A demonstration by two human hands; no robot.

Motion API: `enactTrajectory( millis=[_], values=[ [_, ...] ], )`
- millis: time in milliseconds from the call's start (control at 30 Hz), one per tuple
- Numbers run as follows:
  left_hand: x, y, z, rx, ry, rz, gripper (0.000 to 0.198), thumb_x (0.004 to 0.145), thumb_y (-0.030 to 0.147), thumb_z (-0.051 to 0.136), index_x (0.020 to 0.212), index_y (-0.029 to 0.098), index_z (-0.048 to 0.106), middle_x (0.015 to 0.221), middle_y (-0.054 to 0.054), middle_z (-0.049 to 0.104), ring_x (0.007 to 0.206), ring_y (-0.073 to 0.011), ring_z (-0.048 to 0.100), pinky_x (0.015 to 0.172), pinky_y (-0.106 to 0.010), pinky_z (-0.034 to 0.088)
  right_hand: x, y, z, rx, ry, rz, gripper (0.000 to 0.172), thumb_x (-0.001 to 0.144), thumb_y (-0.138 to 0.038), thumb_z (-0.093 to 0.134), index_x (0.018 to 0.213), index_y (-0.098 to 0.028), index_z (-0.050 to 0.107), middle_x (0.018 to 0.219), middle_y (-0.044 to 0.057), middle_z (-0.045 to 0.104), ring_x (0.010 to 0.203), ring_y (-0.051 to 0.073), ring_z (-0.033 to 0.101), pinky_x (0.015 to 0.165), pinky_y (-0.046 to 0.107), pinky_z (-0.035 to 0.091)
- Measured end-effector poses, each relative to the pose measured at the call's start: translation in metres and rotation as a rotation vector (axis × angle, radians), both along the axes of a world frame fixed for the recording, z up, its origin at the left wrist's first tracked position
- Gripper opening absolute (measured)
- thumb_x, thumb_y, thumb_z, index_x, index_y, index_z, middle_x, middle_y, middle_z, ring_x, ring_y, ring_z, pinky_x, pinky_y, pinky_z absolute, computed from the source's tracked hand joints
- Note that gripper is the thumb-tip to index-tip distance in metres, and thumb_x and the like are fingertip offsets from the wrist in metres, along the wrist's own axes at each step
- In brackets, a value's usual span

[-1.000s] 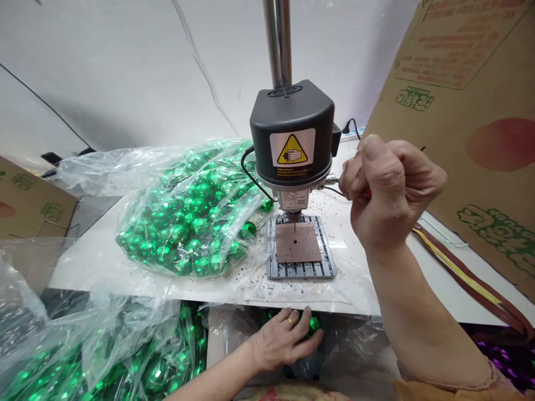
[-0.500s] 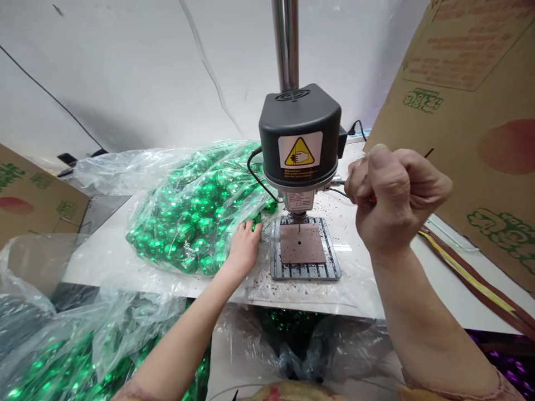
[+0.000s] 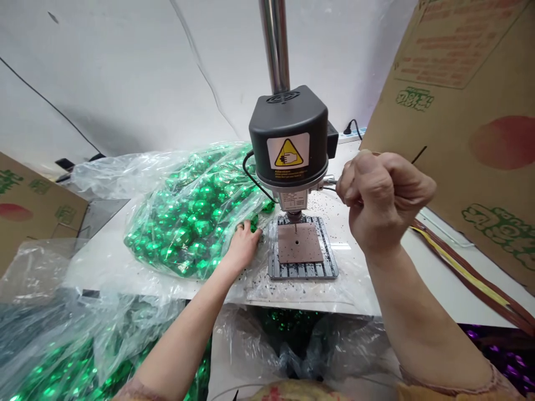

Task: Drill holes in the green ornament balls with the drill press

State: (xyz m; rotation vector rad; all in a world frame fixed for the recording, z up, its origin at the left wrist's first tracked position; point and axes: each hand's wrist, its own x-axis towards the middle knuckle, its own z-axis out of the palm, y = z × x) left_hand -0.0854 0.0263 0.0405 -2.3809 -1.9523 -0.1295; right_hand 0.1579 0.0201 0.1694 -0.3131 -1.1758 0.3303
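Observation:
A small black drill press (image 3: 288, 133) stands in front of me on the white table. My right hand (image 3: 382, 200) is closed in a fist around its feed lever (image 3: 330, 180), most of which the fingers hide. Under the drill bit, a brown square plate (image 3: 301, 250) with a hole lies on the grooved metal base (image 3: 303, 271). My left hand (image 3: 242, 245) is at the right edge of a clear plastic bag of shiny green faceted balls (image 3: 188, 223). Its fingers curl around a green ball (image 3: 253, 221), partly hidden by them.
Cardboard boxes stand at the right (image 3: 472, 145) and left (image 3: 37, 206). Brown and yellow straps (image 3: 463, 267) lie on the table's right side. More bagged green balls (image 3: 75, 362) are below the front edge, and purple shiny ones (image 3: 507, 362) at lower right. Dark shavings surround the base.
The whole view has shifted slightly, with the drill press a little further left in it. My left hand has moved slightly at the bag's edge; my right fist stays at the lever.

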Motion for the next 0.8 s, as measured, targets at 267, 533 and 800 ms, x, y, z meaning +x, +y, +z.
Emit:
enactTrajectory(
  millis=[267, 533, 800],
  values=[
    [0.023, -0.011, 0.005, -0.044, -1.262, 0.017, 0.037, 0.087, 0.038, 0.067, 0.12, 0.023, 0.059, 0.105, -0.006, 0.064, 0.093, -0.0211, 0.066, 0.082, -0.038, 0.058, -0.001, 0.001, -0.002, -0.005, 0.001, 0.019, 0.043, 0.091, -0.026, 0.065, 0.054, -0.021, 0.043, 0.047, -0.006, 0.038, 0.041, 0.006, 0.035, 0.044, 0.031, 0.026],
    [0.053, -0.019, -0.012, -0.298, -1.598, 0.047, 0.052, 0.08, 0.049, 0.078, 0.121, 0.021, 0.06, 0.103, -0.005, 0.07, 0.092, -0.0168, 0.066, 0.077, -0.027, 0.056, 0.0, -0.001, -0.002, 0.015, -0.028, 0.013, 0.04, 0.092, -0.024, 0.063, 0.056, -0.02, 0.045, 0.048, -0.006, 0.039, 0.042, 0.006, 0.036, 0.042, 0.03, 0.027],
    [0.049, -0.013, -0.019, -0.175, -1.296, -0.118, 0.047, 0.082, 0.037, 0.077, 0.123, 0.019, 0.062, 0.108, -0.007, 0.072, 0.094, -0.0195, 0.068, 0.085, -0.032, 0.055, 0.0, -0.001, -0.002, 0.009, -0.045, -0.015, 0.043, 0.093, -0.026, 0.062, 0.056, -0.02, 0.041, 0.049, -0.006, 0.038, 0.043, 0.005, 0.033, 0.043, 0.029, 0.026]
  ],
)
